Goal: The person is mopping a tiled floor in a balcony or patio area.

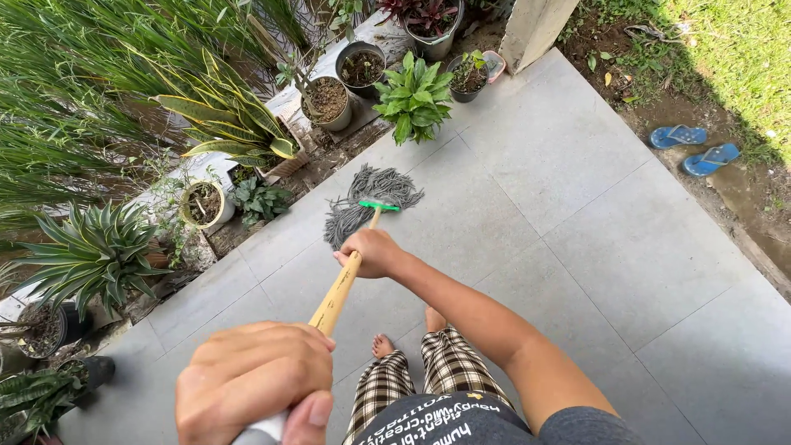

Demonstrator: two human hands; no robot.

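The long mop with a pale yellow wooden handle (336,298), a green plastic clamp and a head of grey cotton strings (367,200) lies out ahead of the person, its strings fanned flat on the grey tiled patio floor (577,247) near the edge where the potted plants stand. It looks like a light tool along the shaft but a heavier, floppy one at the far end: the handle is stiff and smooth, probably a little slick under a bare palm, while the strings are soft, limp and likely to drag if damp, so the weight sits far from the body. A split grip suits it, one hand high near the top for steering and one lower down for pressing, and that is how it is held here. The left hand (251,383) is closest to the camera, fingers curled fully round the upper end of the shaft with the thumb folded across, knuckles up. The right hand (375,251) is wrapped shut round the handle lower down, not far above the green clamp, with the right arm stretched forward and nearly straight, the forearm crossing above the checked trousers and bare feet. The shaft slants down and away from the left hand towards the mop head. A green leafy plant in a pot (414,99) stands just beyond the strings, and a pair of blue sandals (694,148) lies well apart on the soil by the grass.
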